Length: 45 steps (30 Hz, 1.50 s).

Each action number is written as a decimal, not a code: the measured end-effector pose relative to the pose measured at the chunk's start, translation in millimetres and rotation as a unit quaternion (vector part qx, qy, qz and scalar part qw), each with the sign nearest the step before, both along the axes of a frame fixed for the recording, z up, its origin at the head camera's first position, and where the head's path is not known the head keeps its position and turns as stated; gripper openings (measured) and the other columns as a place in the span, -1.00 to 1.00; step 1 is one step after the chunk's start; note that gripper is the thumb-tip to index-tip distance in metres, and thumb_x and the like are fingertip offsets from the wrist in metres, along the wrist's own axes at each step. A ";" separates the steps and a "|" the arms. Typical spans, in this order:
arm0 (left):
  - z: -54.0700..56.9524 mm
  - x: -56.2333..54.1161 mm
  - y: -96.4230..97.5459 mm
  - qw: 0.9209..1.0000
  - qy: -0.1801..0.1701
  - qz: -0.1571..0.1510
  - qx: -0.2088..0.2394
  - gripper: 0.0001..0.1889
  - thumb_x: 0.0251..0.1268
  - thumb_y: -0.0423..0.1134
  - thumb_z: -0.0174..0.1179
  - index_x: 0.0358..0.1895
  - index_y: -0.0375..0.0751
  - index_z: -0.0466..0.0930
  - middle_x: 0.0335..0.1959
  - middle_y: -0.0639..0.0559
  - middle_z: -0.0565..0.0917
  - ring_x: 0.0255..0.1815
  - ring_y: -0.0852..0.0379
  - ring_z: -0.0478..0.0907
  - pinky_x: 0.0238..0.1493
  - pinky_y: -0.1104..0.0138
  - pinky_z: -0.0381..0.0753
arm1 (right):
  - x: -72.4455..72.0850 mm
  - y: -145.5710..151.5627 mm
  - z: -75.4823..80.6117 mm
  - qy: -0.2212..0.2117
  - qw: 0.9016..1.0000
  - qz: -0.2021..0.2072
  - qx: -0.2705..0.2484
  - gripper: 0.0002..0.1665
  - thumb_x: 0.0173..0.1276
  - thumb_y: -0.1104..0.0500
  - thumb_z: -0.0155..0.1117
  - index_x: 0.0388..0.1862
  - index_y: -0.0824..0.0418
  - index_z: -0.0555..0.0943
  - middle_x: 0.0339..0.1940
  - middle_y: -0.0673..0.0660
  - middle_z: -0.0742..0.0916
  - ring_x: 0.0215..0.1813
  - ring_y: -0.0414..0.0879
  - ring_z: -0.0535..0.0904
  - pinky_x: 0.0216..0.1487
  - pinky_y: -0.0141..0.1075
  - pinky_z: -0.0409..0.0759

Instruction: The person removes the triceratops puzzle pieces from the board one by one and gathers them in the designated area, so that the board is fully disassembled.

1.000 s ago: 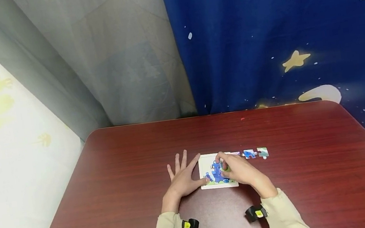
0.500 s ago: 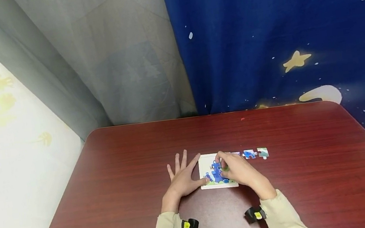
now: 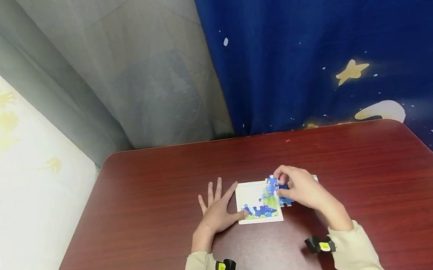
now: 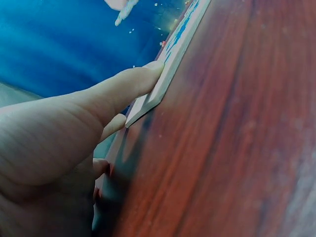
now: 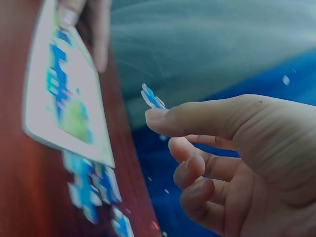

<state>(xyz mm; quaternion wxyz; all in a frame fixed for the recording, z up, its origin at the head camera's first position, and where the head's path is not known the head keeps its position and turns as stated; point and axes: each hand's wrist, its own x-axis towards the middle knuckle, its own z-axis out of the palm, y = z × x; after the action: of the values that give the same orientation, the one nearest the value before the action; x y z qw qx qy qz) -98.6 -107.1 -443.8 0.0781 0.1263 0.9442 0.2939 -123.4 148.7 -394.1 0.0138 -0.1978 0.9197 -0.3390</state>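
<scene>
A puzzle piece [image 3: 272, 184], blue and white, is pinched between the thumb and fingers of my right hand [image 3: 303, 189]. The hand holds it raised over the upper right corner of the white puzzle board [image 3: 247, 195]. Blue and green pieces [image 3: 260, 211] lie along the board's lower edge and right side. My left hand [image 3: 216, 217] is spread at the board's left side, its thumb resting on the lower left corner. In the left wrist view that thumb [image 4: 123, 86] lies on the board's frame. The right fingers partly hide the held piece.
Loose puzzle pieces [image 5: 86, 190] lie beside the board on its right, partly covered by my right hand in the head view. The dark red wooden table [image 3: 147, 199] surrounds everything. Grey and blue curtains [image 3: 292, 52] hang behind its far edge.
My right hand has moved right and up from the middle of the board, now carrying a blue puzzle piece. A blue piece is gone from the board's middle. The left hand stays put.
</scene>
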 end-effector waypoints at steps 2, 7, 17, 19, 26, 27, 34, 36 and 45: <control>0.0 -0.6 0.0 1.000 0.001 0.002 0.001 -0.13 0.01 0.18 0.29 0.44 0.12 0.14 0.49 -0.15 -0.18 0.45 -0.21 -0.41 0.20 -0.28 -0.49 | -1.8 10.3 5.2 -0.005 1.000 -0.003 -0.004 -0.65 0.01 0.31 0.45 -0.21 0.19 0.54 -0.45 0.02 0.55 -0.50 -0.19 0.38 -0.46 -0.34 0.38; 0.8 -0.6 -0.4 1.000 -0.001 0.003 -0.002 -0.12 0.01 0.17 0.31 0.44 0.13 0.14 0.49 -0.15 -0.18 0.45 -0.21 -0.42 0.20 -0.27 -0.50 | 1.0 40.8 8.4 -0.012 0.999 -0.030 -0.009 -0.66 0.02 0.32 0.43 -0.20 0.21 0.54 -0.45 0.05 0.56 -0.48 -0.15 0.40 -0.45 -0.34 0.38; 4.4 1.9 1.8 1.000 -0.015 0.002 0.008 -0.11 0.00 0.17 0.31 0.44 0.11 0.14 0.49 -0.16 -0.18 0.45 -0.20 -0.43 0.20 -0.28 -0.51 | 12.2 71.8 -11.7 -0.079 0.996 -0.045 -0.019 -0.65 0.01 0.34 0.43 -0.19 0.24 0.55 -0.47 0.04 0.53 -0.56 -0.13 0.38 -0.52 -0.36 0.36; 3.4 1.4 1.8 1.000 -0.014 0.000 0.005 -0.12 0.01 0.18 0.30 0.44 0.12 0.13 0.49 -0.16 -0.19 0.45 -0.20 -0.43 0.20 -0.28 -0.51 | 11.6 70.8 -14.3 -0.090 0.995 -0.037 -0.020 -0.64 0.01 0.35 0.43 -0.18 0.26 0.55 -0.47 0.05 0.53 -0.56 -0.14 0.38 -0.52 -0.36 0.35; 1.7 0.3 1.8 1.000 -0.015 0.001 0.002 -0.11 0.00 0.19 0.31 0.44 0.13 0.12 0.49 -0.15 -0.20 0.45 -0.20 -0.44 0.20 -0.28 -0.51 | 9.6 65.5 -21.8 -0.108 0.994 -0.025 -0.015 -0.63 -0.06 0.38 0.45 -0.23 0.28 0.55 -0.48 0.06 0.52 -0.55 -0.15 0.38 -0.48 -0.36 0.36; 1.7 0.2 1.7 1.000 -0.014 0.002 0.004 -0.10 -0.01 0.19 0.31 0.44 0.12 0.13 0.49 -0.15 -0.20 0.45 -0.20 -0.44 0.19 -0.28 -0.51 | 9.3 64.8 -22.7 -0.107 0.994 -0.025 -0.013 -0.63 -0.07 0.38 0.46 -0.25 0.27 0.55 -0.49 0.05 0.51 -0.54 -0.15 0.38 -0.46 -0.36 0.37; 2.1 -1.0 1.8 1.000 -0.011 0.002 0.006 -0.10 -0.03 0.18 0.32 0.44 0.11 0.14 0.49 -0.16 -0.19 0.45 -0.21 -0.42 0.19 -0.29 -0.50 | 9.2 62.1 -25.9 -0.085 0.996 -0.022 0.015 -0.64 -0.13 0.38 0.49 -0.33 0.26 0.55 -0.52 0.03 0.51 -0.47 -0.15 0.40 -0.39 -0.30 0.40; 2.4 -1.0 2.0 1.000 -0.011 0.003 0.005 -0.09 -0.03 0.18 0.33 0.44 0.11 0.14 0.49 -0.16 -0.18 0.45 -0.21 -0.42 0.19 -0.29 -0.49 | 9.5 61.8 -26.5 -0.085 0.996 -0.023 0.017 -0.64 -0.13 0.38 0.49 -0.33 0.26 0.55 -0.52 0.03 0.51 -0.45 -0.15 0.40 -0.38 -0.29 0.40; 2.2 -0.1 2.2 1.000 -0.011 0.005 0.003 -0.09 -0.05 0.18 0.33 0.44 0.12 0.14 0.49 -0.16 -0.17 0.45 -0.21 -0.41 0.19 -0.29 -0.49 | 10.0 63.2 -28.9 -0.095 0.995 -0.018 0.001 -0.65 -0.11 0.39 0.47 -0.32 0.27 0.55 -0.51 0.04 0.52 -0.52 -0.16 0.38 -0.42 -0.33 0.38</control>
<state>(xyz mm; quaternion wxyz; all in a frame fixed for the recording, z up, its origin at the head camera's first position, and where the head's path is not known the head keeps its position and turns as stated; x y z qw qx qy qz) -98.7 -104.9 -441.7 0.0868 0.1184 0.9430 0.2988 -113.4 211.9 -423.0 0.0954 -0.1481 0.9178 -0.3559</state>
